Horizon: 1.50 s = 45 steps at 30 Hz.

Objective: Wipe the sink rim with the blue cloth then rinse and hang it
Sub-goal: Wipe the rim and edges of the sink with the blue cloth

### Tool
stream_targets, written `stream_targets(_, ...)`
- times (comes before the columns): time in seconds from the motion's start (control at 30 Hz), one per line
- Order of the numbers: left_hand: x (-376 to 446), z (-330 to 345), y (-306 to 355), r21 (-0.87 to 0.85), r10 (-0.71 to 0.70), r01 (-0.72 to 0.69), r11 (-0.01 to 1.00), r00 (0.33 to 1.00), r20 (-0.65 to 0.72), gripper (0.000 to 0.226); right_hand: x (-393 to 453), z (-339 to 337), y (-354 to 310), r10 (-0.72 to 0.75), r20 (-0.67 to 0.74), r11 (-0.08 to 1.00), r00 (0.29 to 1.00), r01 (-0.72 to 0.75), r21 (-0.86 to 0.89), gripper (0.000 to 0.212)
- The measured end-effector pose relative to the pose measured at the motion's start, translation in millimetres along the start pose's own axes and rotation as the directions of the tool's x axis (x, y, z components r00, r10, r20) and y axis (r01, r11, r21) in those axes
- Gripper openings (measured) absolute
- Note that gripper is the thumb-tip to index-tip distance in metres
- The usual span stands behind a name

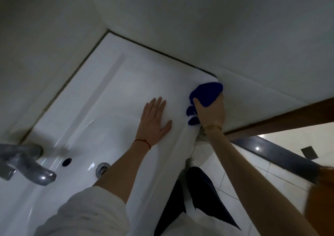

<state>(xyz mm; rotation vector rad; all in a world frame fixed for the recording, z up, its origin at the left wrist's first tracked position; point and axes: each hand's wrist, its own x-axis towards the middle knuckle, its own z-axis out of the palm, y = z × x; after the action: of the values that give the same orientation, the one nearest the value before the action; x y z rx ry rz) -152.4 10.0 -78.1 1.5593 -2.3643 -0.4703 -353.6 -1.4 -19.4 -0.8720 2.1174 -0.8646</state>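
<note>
The white sink (112, 84) fills the left and middle of the head view, its flat rim running up to a corner of two walls. A bunched blue cloth (206, 93) presses on the rim's far right corner, against the wall. My right hand (210, 113) is shut on the blue cloth, with bits of cloth poking out below the fingers. My left hand (155, 122) lies flat on the rim just left of it, fingers spread, holding nothing. The two hands are a short gap apart.
A metal tap (27, 163) juts over the basin at the lower left, with the overflow hole (66, 162) and drain (103, 169) beside it. White walls close in behind and to the left. A brown door frame (282, 117) and tiled floor (226, 178) lie right.
</note>
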Motion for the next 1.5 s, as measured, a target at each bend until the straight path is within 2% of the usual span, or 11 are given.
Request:
stream_targets(0.13,0,2,1,0.011,0.008,-0.007,1.0,1.0,-0.014,0.071,-16,0,14,-0.011,0.027,0.996,1.0,0.013,-0.083,0.086)
stream_targets(0.3,0,1,3,0.017,0.009,-0.008,1.0,1.0,-0.029,0.069,42,-11,-20,0.002,0.046,0.985,0.999,0.006,-0.174,0.08)
stream_targets(0.53,2,2,2,0.028,-0.007,0.008,1.0,1.0,-0.022,0.071,-16,-3,7,0.005,0.104,0.964,0.995,0.023,-0.266,0.097)
stream_targets(0.63,1,2,2,0.033,-0.025,0.026,0.999,1.0,-0.009,0.071,-7,-7,7,0.012,0.181,0.947,0.983,0.047,-0.318,0.097)
stream_targets(0.7,1,1,4,0.052,-0.03,0.03,0.998,1.0,0.001,0.071,19,-12,-3,0.017,0.205,0.945,0.979,0.051,-0.323,0.093)
stream_targets(0.8,1,-4,8,0.082,-0.046,0.042,0.996,0.998,0.042,0.071,50,-16,-19,0.012,0.169,0.949,0.985,0.042,-0.312,0.083)
stream_targets(0.93,-8,-9,18,0.088,-0.115,0.107,0.99,0.989,0.09,0.066,43,-17,-16,0.005,0.164,0.956,0.986,0.043,-0.289,0.09)
stream_targets(1.1,-49,-7,32,0.075,-0.118,0.109,0.991,0.985,0.124,0.06,-35,-7,11,0.005,0.164,0.928,0.986,0.056,-0.367,0.103)
stream_targets(1.2,-97,-14,34,0.028,-0.084,0.082,0.996,0.993,0.082,0.058,-94,2,26,0.024,0.205,0.936,0.979,0.05,-0.349,0.105)
stream_targets(1.33,-131,-22,38,-0.007,-0.038,0.039,0.999,0.991,0.131,0.056,-73,0,18,0.01,0.186,0.899,0.982,0.073,-0.431,0.106)
stream_targets(1.5,-197,-37,38,0.01,0.004,-0.005,1.0,0.992,0.127,0.048,-83,1,12,0.029,0.16,0.959,0.987,0.018,-0.284,0.098)
